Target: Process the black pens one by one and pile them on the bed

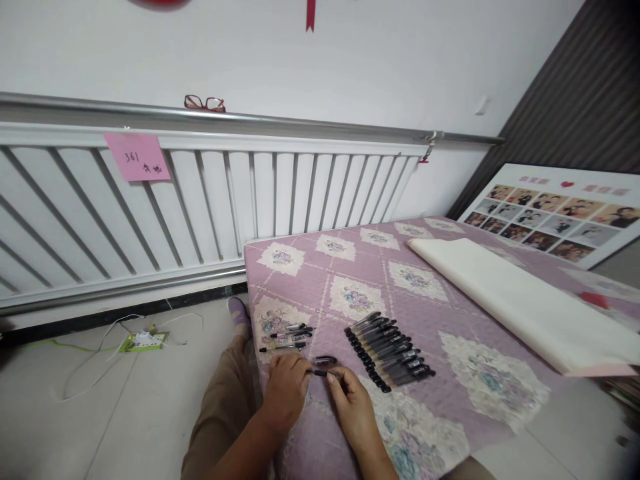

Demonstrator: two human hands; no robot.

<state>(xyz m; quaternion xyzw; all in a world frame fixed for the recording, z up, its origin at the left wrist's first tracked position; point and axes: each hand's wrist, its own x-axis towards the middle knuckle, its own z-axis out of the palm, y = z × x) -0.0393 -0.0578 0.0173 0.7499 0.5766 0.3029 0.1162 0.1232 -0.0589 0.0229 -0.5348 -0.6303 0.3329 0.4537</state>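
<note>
My left hand (287,388) and my right hand (351,402) are close together over the near edge of the cloth-covered surface. Between their fingertips they both hold a dark pen (320,373). Just beyond it lies a black pen cap or pen part (326,360). Several black pens (285,346) lie loosely beyond my left hand. To the right of my right hand, a slanting row of several capped pens (393,350) lies side by side.
The surface has a purple floral cloth (320,267). A large cream roll or board (520,300) lies on its right side, before a photo board (555,213). A white radiator (225,200) lines the wall. A power strip (147,341) with cables lies on the floor at left.
</note>
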